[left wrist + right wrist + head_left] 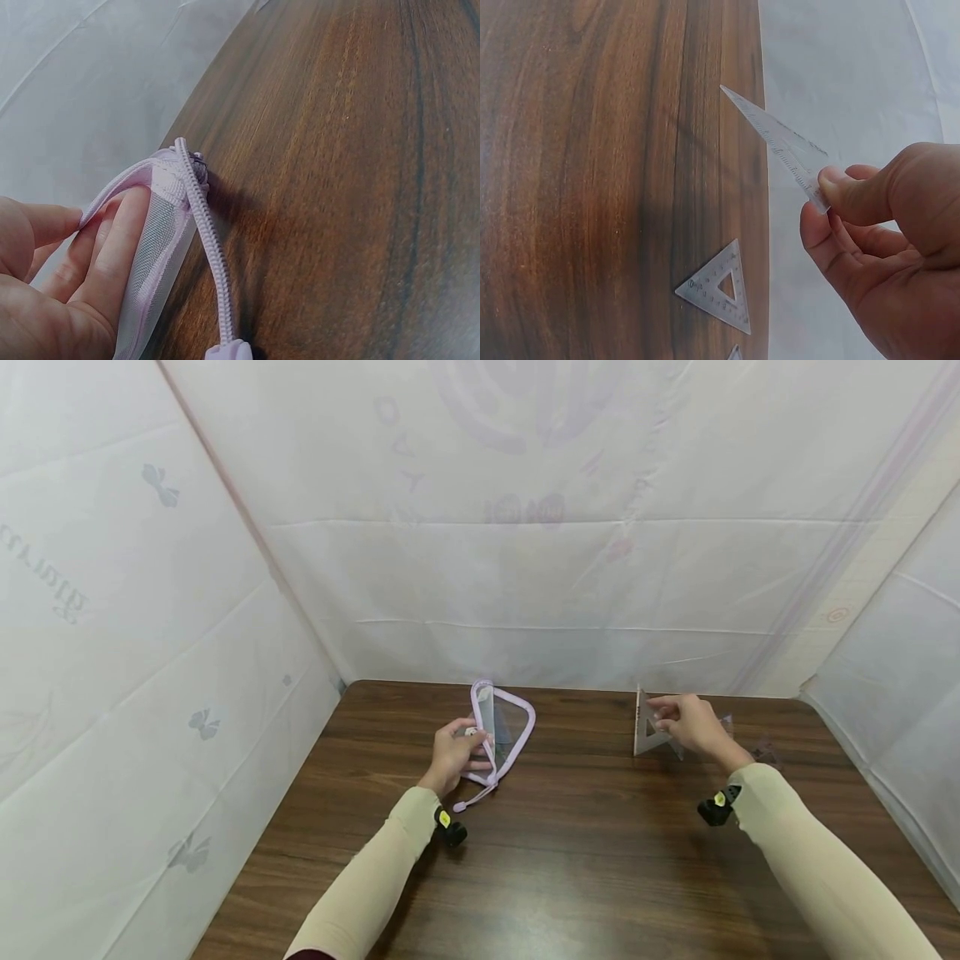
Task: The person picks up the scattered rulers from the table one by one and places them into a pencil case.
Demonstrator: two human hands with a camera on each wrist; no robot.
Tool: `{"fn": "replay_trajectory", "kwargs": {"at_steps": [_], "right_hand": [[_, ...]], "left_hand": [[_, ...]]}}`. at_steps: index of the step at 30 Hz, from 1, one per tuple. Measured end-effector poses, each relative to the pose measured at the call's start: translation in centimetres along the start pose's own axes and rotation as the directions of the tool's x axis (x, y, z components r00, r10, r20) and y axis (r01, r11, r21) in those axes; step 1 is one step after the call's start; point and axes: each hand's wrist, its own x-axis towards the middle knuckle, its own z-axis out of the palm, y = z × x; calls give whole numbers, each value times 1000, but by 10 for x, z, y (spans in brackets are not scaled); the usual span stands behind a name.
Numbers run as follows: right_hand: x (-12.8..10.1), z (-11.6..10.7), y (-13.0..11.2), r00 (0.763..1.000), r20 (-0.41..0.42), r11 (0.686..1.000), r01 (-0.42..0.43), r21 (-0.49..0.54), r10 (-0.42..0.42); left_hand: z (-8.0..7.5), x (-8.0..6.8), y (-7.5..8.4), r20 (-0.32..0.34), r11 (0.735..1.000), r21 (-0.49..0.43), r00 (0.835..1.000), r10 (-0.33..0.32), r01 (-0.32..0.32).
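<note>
The left hand (pixel 456 758) holds a lilac mesh pouch (pixel 501 732) at its open edge, fingers (pixel 112 259) curled inside; its long axis runs away from the person, zipper (pixel 208 244) along the right side; the right hand (pixel 693 724) pinches a clear triangle ruler (pixel 780 142) nearly upright, tip pointing away; a second triangle (pixel 720 294) lies on the table (pixel 585 852) near the far edge; open wood lies between both hands.

A dark wood-grain bench (pixel 570 860) fills the lower half of the frame, enclosed at left, rear and right by white printed sheeting (pixel 525 527). A small clear set square (pixel 718 294) lies flat at the bench's edge, lower centre of the right wrist view.
</note>
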Motion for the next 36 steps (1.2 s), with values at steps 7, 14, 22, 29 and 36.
{"fn": "replay_trajectory", "kwargs": {"at_steps": [7, 14, 22, 29, 36], "right_hand": [[5, 2, -5, 1000, 9, 1000, 6, 15, -6], [13, 9, -14, 999, 33, 996, -13, 88, 10], [25, 20, -26, 999, 49, 988, -28, 149, 21], [35, 29, -33, 998, 65, 983, -6, 184, -6], [43, 37, -38, 998, 62, 981, 12, 195, -24]], "left_hand": [[0, 1, 0, 5, 1000, 3, 1000, 0, 0], [-1, 1, -1, 2, 1000, -2, 1000, -13, 13], [-2, 4, -2, 6, 1000, 1, 1000, -7, 7], [-2, 5, -2, 0, 1000, 6, 1000, -8, 8], [0, 3, -1, 1, 1000, 6, 1000, -4, 4]]}}
